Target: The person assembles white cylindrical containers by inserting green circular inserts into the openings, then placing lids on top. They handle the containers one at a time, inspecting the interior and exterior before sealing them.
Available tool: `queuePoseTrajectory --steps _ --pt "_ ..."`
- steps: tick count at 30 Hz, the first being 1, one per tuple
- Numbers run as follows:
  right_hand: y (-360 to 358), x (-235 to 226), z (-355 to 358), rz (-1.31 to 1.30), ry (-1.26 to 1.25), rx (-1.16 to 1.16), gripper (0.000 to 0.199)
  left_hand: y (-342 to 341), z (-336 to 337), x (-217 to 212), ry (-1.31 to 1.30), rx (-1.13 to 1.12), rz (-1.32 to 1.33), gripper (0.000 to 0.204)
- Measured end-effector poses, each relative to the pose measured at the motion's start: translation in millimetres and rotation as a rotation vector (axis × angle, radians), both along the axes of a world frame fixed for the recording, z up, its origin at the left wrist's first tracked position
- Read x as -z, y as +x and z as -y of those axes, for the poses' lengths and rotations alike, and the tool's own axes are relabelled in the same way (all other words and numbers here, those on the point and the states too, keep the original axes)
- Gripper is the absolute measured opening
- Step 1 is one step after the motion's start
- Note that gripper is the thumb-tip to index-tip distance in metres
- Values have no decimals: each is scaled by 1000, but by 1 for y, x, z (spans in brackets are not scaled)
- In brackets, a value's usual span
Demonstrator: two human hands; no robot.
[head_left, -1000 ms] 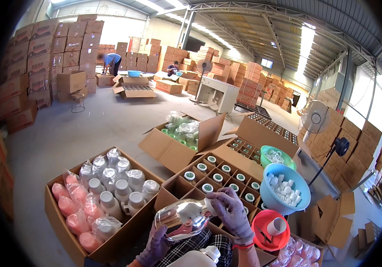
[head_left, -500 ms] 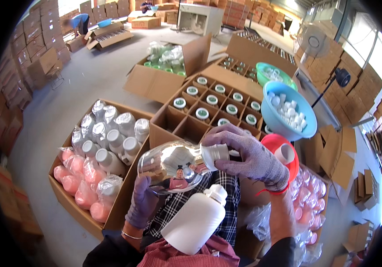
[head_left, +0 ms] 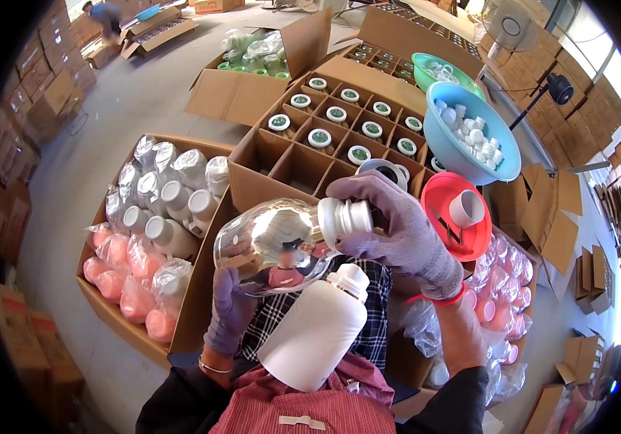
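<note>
Tilted silver flask (head_left: 274,246) nearer since before; left hand (head_left: 232,304) gripped beneath, right hand (head_left: 397,235) closed on white cap (head_left: 346,217), possibly twisting. White bottle (head_left: 317,329) below, divided box (head_left: 325,145) behind.

Single head fisheye, looking steeply down, close over lap.

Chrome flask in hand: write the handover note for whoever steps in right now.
Left hand: gloved, holds the chrome flask from below, lying sideways over the lap.
Right hand: gloved, fingers wrapped around the flask's white cap.
White bottle: capped, propped in the lap.
Divided carton: many cells hold capped flasks, the near cells are open.
Blue bowl: white caps.
Left: whether the cap is fully tight cannot be told; the flask is not yet in a cell.
</note>
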State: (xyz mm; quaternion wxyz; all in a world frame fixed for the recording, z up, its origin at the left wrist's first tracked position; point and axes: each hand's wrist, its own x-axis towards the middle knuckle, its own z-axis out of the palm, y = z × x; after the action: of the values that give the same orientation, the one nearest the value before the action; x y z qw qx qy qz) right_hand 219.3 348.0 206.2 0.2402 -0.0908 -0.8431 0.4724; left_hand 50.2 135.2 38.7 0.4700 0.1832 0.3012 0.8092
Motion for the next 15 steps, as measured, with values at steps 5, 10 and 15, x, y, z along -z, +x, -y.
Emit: queuePoseTrajectory --steps 5,10,15 --pt "15 -1 -2 31 -5 -122 38 -3 -1 -10 -3 66 105 55" --pt "12 19 3 43 194 -41 40 -4 6 9 -147 91 -17 67" --pt "8 15 19 87 258 162 66 2 6 16 -44 4 -202 53"
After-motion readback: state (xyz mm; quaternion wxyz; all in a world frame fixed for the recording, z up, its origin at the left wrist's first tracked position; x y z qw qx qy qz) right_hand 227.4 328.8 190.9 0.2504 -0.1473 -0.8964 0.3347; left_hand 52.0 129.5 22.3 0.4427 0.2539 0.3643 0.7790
